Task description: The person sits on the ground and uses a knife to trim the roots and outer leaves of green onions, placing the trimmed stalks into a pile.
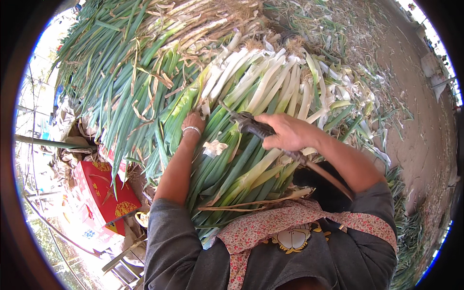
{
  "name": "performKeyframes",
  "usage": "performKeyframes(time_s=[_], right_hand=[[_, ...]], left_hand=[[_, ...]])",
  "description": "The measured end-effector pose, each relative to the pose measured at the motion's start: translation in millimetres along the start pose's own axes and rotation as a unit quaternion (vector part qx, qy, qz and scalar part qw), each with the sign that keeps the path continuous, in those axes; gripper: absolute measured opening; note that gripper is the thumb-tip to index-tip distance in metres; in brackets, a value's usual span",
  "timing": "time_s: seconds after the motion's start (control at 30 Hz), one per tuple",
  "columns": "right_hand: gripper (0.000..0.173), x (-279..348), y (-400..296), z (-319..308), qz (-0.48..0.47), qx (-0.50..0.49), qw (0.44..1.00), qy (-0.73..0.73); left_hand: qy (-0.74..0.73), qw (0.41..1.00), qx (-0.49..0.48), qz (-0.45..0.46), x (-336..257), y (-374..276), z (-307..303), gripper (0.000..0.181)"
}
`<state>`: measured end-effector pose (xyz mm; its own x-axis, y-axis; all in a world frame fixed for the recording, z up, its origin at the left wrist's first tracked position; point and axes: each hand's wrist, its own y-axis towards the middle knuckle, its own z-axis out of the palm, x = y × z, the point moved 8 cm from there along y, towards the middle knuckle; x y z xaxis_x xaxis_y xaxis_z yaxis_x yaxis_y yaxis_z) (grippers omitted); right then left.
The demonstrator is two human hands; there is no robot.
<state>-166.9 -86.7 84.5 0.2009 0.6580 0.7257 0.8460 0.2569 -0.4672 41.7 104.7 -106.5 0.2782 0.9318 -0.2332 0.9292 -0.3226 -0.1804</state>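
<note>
My left hand (193, 121) rests low among the leaves of large green onions, a pale bracelet on its wrist. Its fingers are partly hidden, so their grip is unclear. In my right hand (290, 131) is a dark, wrapped blow gun (250, 123) with a thin nozzle, pointing up and left over the stalks. A brownish hose (326, 174) runs from its rear end under my right forearm. Beneath both hands lie green onions with clean white stalks (272, 79), roots away from me and green leaves (221, 170) towards my lap.
Beyond lies a heap of unpeeled green onions (203, 27) with brown skins and roots. Peeled skins and scraps (333, 29) litter the earthen ground (417, 119) at right. A red box (107, 192) with gold print stands at left, near a metal frame (125, 259).
</note>
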Motion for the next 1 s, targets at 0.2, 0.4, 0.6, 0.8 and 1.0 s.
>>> performKeyframes(time_s=[0.2, 0.4, 0.6, 0.8, 1.0], right_hand=[[0.03, -50, 19, -78, 0.121, -0.218, 0.968, -0.04], [0.054, -42, -15, -14, 0.049, -0.086, 0.991, 0.093], [0.046, -41, -35, -14, 0.113, -0.045, 0.986, 0.112], [0.048, -17, -21, -3, 0.035, -0.023, 0.998, 0.05], [0.048, -55, 21, -49, 0.104, -0.137, 0.985, -0.011]], left_hand=[[0.003, 0.992, -0.101, 0.076, -30, -10, -16, 0.032], [-0.227, 0.946, -0.013, 0.232, -78, -22, -25, 0.039], [-0.071, 0.99, 0.055, 0.109, -98, -21, -15, 0.048], [-0.061, 0.996, -0.004, 0.059, -77, -19, -14, 0.045], [-0.047, 0.995, 0.073, 0.051, -89, -33, -31, 0.047]])
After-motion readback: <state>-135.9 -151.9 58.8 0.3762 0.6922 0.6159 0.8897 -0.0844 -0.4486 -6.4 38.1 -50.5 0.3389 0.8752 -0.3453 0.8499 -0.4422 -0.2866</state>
